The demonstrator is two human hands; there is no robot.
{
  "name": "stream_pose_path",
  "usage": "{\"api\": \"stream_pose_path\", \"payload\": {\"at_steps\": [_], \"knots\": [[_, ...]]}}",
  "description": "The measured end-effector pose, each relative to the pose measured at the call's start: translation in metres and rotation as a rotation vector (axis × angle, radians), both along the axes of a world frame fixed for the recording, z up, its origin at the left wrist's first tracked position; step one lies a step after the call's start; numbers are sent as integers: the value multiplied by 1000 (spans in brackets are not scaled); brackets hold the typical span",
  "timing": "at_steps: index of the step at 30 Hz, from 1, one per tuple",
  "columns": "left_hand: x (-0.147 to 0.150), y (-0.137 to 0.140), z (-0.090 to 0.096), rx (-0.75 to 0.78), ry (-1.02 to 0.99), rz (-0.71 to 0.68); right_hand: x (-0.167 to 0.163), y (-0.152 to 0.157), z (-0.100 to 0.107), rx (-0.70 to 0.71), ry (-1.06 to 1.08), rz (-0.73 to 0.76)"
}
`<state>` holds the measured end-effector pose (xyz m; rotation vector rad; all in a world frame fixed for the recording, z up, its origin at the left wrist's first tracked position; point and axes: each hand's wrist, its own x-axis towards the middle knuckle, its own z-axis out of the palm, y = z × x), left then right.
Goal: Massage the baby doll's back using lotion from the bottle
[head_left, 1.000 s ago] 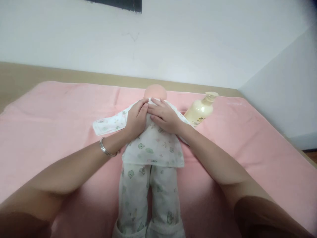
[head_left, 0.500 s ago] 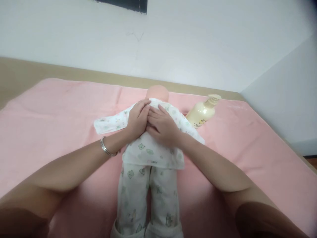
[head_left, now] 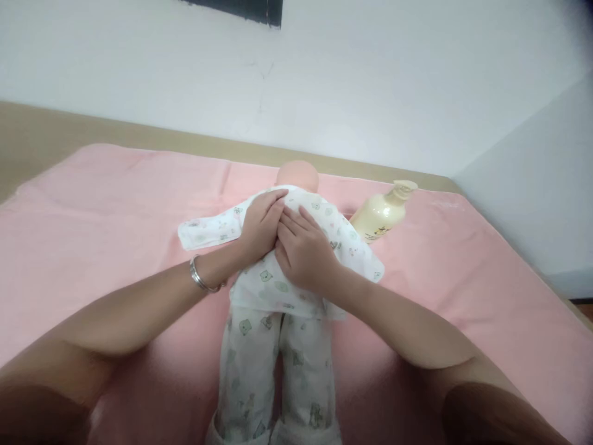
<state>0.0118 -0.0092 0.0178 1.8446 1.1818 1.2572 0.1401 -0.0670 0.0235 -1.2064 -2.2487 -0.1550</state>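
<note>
A baby doll (head_left: 299,175) lies face down, its bald head away from me. It wears a white printed top (head_left: 264,281) and matching trousers (head_left: 252,364), with both sleeves spread out sideways. My left hand (head_left: 263,222), a silver bangle at its wrist, rests flat on the left of the doll's upper back. Beside it, my right hand (head_left: 308,250) lies flat on the middle of the back, fingers stretched out and touching my left hand. Neither hand grips anything.
A cream pump bottle (head_left: 382,213) leans at a tilt by the doll's right sleeve. Under everything is a pink sheet (head_left: 125,228) on a tan surface (head_left: 41,123). A white wall (head_left: 361,86) stands behind, with a dark panel (head_left: 250,9) at the top.
My right hand has slid slightly down and toward me on the doll's back. The left hand stays at about the same place; the whole view has shifted a little.
</note>
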Motion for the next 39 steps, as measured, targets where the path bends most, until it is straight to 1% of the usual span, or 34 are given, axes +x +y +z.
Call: {"api": "stream_pose_path", "payload": {"at_steps": [2,4,5,7,10,15,18,21,24,26,28,30,32,34,36,39], "knots": [[0,0,-1,30,41,-2,3,4,0,-3,26,105],[0,1,-1,73,94,-8,11,16,3,-56,43,190],[0,2,-1,92,120,-13,16,23,4,-87,46,217],[0,3,-1,117,166,-27,26,35,6,-137,45,220],[1,1,1,128,227,-32,35,48,5,-164,49,124],[-1,-8,2,122,333,-73,34,49,1,-217,15,-137],[-4,-2,0,65,377,-27,25,35,7,-236,-53,-261],[-7,11,-3,32,395,5,10,9,12,-172,-151,-339],[-7,15,-4,43,445,22,-2,-13,14,-98,-247,-362],[-6,10,-1,65,514,23,-4,-16,14,-90,-240,-345],[-4,-2,3,84,583,3,1,-5,13,-135,-179,-322],[-1,-17,7,93,630,-32,10,13,12,-222,-107,-309],[1,-29,9,95,649,-64,19,29,12,-304,-50,-309],[2,-34,10,93,644,-86,23,37,12,-331,-14,-313],[1,-31,8,79,618,-86,21,34,11,-305,-4,-318],[-2,-15,4,74,590,-58,9,13,10,-249,-18,-305]]}}
